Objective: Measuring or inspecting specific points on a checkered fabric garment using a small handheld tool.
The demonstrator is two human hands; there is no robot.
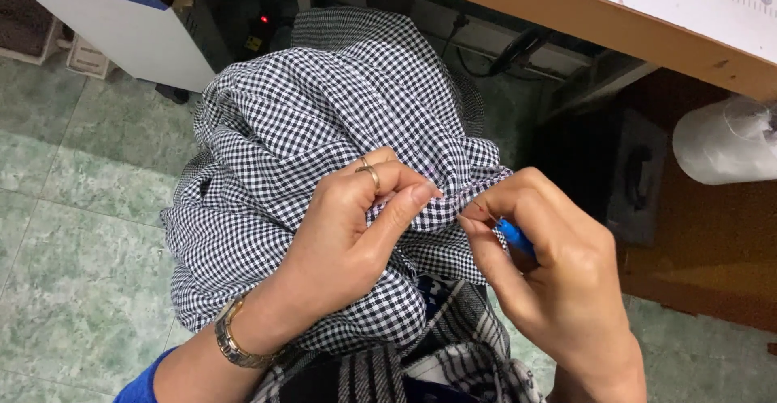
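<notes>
**Both hands pinching a seam on checked fabric, over the lap**

Surface/room: green mottled tile floor (pixel 73 233) under and to the left of the hands. Wooden worktop (pixel 615 23) runs across the top right, well above the right hand, with a pale top sheet carrying a ruler-like scale along it. White box (pixel 121 23) with a blue top sits far up-left of the left hand. Dark gap under the worktop holds black cables and a small red light. Dark boxy unit (pixel 615 176) just right of the right hand; a white roll (pixel 724 140) wrapped in clear film beyond it, further right.

Thing: black-and-white checked fabric (pixel 324 120), bunched in a big mound, fills the area above and to the left of both hands and drapes down under the left wrist. A second, larger-patterned plaid cloth (pixel 453 354) lies below, between the forearms.

Left hand (pixel 356 225): comes in from bottom-left, palm toward the camera's right, fingers curled over a fold of the fabric, thumb extended and pressing the fold; clamped on the cloth. Gold ring on one finger, gold watch (pixel 235 342) on the wrist, blue sleeve at the forearm.

Right hand (pixel 558 282): comes in from bottom-right, knuckles up, thumb and forefinger pinched together at the fabric edge, just right of the left thumb tip. A small blue-handled tool (pixel 515 237) is gripped in it, mostly hidden by the fingers; tip is too small to tell. Thin reddish thread shows at the pinch point.

The two hands nearly touch at the seam.
</notes>
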